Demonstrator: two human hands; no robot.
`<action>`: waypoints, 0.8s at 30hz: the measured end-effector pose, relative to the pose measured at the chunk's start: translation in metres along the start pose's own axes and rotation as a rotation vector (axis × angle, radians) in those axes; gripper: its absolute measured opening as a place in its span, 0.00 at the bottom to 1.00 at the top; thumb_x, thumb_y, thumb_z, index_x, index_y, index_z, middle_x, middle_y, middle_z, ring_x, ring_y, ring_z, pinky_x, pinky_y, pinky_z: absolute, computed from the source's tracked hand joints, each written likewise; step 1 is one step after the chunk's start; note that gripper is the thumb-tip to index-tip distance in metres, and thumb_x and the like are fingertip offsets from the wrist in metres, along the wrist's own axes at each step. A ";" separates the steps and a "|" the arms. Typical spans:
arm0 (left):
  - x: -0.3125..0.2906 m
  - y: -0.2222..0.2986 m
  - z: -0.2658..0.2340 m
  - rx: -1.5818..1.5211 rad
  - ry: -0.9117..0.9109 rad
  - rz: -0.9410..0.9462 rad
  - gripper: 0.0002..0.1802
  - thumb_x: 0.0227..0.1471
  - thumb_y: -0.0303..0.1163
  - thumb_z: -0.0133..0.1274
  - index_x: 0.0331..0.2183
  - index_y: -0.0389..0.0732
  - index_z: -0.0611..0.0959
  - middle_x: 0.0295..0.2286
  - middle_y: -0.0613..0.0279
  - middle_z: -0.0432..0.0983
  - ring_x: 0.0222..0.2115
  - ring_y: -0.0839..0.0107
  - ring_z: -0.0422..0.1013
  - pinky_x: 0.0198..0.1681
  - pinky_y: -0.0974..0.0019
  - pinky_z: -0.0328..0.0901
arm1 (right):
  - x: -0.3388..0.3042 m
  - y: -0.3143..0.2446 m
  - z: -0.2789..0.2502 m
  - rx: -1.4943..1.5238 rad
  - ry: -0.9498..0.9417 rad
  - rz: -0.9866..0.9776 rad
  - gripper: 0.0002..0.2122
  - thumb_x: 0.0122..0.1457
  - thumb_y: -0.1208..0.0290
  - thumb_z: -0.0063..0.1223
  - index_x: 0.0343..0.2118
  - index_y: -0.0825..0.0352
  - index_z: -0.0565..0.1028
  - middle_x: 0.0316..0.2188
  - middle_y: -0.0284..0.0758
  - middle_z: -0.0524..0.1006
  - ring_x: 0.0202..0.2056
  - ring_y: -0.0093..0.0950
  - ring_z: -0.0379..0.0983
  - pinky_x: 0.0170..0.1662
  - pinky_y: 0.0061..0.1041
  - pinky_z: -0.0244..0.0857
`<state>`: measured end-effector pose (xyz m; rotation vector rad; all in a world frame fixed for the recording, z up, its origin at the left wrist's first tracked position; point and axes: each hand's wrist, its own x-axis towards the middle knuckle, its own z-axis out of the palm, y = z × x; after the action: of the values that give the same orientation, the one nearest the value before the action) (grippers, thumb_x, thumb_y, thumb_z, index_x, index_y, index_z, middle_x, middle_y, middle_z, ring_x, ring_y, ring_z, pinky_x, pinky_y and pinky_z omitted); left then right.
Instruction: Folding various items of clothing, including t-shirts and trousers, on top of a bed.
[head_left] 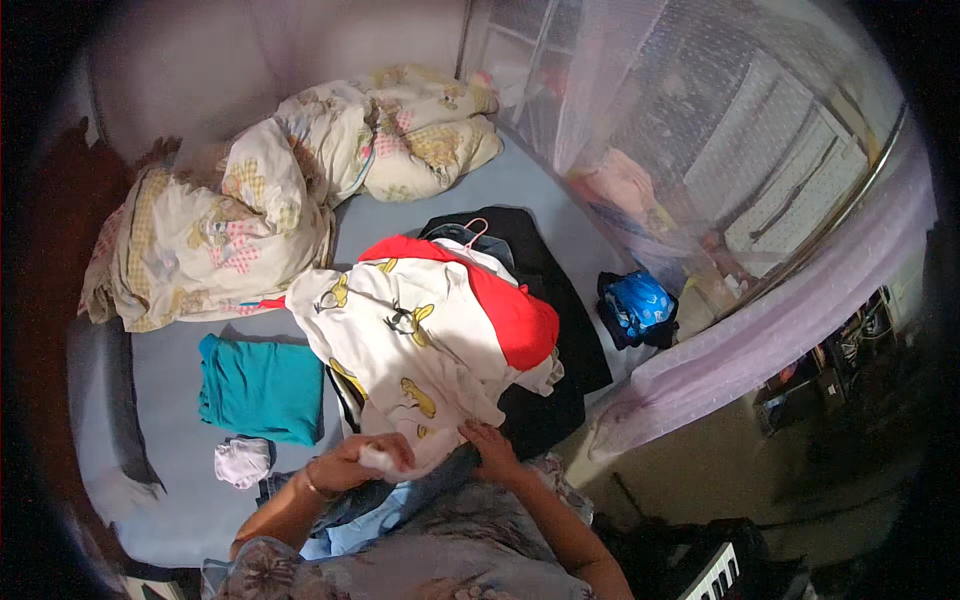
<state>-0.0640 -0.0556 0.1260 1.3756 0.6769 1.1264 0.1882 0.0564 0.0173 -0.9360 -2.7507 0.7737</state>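
The left grip [352, 463] is closed on a bunched near edge of the white-and-red cartoon-print garment [440, 325]. The right grip [493, 455] has its fingers at the garment's near edge, further right; whether they pinch the fabric I cannot tell. The garment spreads out beyond both grips, over the bed [165, 385]. Black clothing [572, 340] shows to its right. A folded teal garment [262, 390] lies just left of it, a crumpled pale cloth [242, 462] at its near left, a blue bundle [640, 300] further right, and a patterned quilt [265, 190] beyond it.
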 end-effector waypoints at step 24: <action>0.016 0.318 -0.160 0.190 0.707 0.872 0.17 0.53 0.34 0.41 0.44 0.37 0.69 0.46 0.56 0.65 0.49 0.65 0.58 0.55 0.62 0.49 | 0.109 -0.091 -0.366 -0.611 1.293 -0.582 0.09 0.33 0.75 0.53 0.20 0.65 0.66 0.22 0.39 0.68 0.28 0.39 0.66 0.31 0.33 0.57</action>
<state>-0.2727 -0.0264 0.4138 1.4625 0.6895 2.3593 0.1559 0.2170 0.3739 -0.3554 -1.8058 -0.6290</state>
